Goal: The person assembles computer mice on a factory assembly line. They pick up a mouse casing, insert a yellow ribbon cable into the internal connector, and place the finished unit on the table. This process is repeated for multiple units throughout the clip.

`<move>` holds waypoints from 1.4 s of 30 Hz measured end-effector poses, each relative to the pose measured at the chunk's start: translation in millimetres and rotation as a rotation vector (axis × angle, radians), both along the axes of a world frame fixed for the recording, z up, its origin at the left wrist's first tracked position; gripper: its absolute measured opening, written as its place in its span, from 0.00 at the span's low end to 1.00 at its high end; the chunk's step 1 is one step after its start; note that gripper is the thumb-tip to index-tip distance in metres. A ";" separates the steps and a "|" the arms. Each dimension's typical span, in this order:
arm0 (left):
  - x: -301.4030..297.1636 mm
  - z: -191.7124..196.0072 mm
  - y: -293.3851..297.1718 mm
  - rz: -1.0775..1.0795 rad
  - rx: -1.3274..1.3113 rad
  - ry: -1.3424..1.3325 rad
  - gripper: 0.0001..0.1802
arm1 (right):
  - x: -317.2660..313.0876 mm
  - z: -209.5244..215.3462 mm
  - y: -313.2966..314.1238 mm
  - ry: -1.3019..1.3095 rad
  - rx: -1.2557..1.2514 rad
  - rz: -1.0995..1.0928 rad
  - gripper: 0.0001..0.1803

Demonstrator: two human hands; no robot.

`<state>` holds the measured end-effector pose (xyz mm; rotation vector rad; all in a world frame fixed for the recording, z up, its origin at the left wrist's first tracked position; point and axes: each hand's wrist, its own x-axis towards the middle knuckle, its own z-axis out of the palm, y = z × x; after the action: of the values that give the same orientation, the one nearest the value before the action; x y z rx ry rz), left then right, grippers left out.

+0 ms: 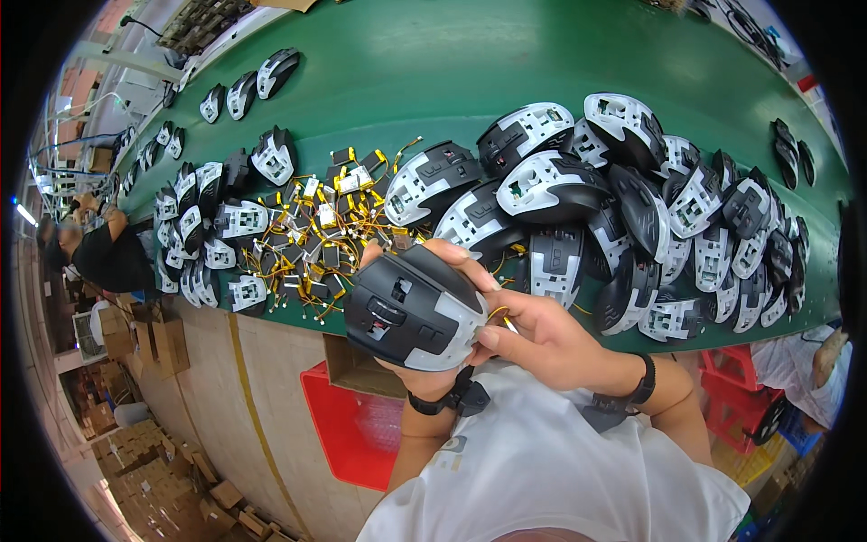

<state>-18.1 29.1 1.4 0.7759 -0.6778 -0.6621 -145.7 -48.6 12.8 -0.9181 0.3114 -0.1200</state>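
My left hand is wrapped round a black and grey computer mouse from beneath, tilting its top toward me. The mouse shell has a scroll wheel and small openings. At its right side, my right hand pinches thin yellow and black wires between thumb and forefinger. A small white end shows by the fingertips. Where the wires enter the mouse is hidden. Just beyond lies a pile of small battery packs with yellow and black leads.
A large heap of similar mice spreads over the green belt at right, with a smaller group at left. More mice stand farther off. Below the belt edge are a red bin and cardboard boxes. Other people sit at both sides.
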 end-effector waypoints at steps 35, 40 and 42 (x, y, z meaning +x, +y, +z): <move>-0.1 3.0 -3.3 0.048 0.019 -0.014 0.37 | 4.6 4.2 1.3 0.014 0.010 -0.025 0.13; -4.6 0.2 -2.3 0.111 0.136 -0.094 0.30 | 5.4 3.2 4.0 0.032 -0.048 -0.059 0.12; 0.5 -5.6 4.8 -0.019 0.154 0.048 0.30 | 5.2 2.3 3.9 0.038 -0.091 -0.057 0.12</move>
<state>-17.6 33.8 -4.2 0.8938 -0.5959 -0.7542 -140.5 -44.8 15.1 -1.0027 0.3702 -0.1705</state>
